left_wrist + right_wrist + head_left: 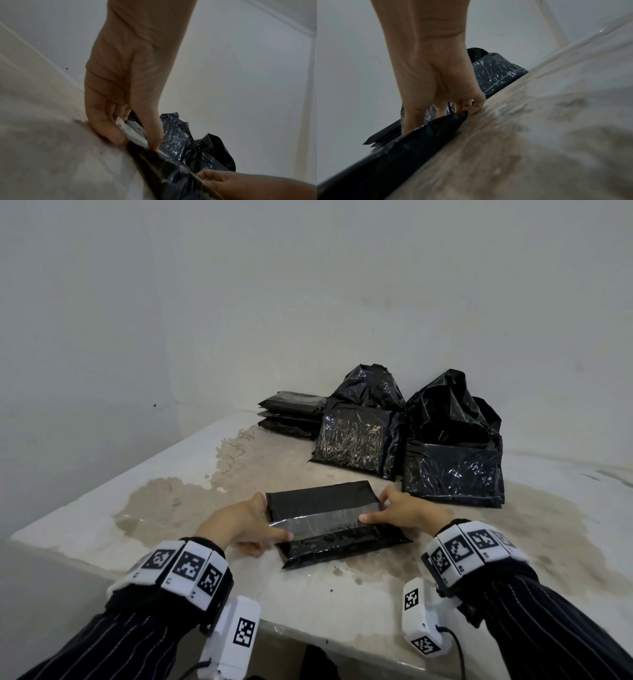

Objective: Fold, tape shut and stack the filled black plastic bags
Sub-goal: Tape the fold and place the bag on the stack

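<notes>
Flat glossy black bag [329, 520], clear-taped, gripped by both hands.

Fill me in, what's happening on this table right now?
A person is sealing a folded black bag on the stained table. The left hand and right hand hold its two ends, thumbs pressing on a strip of clear tape across the fold. At the back by the wall sits a stack of finished packs. Beside it stand unsealed bags, their tops open.
</notes>
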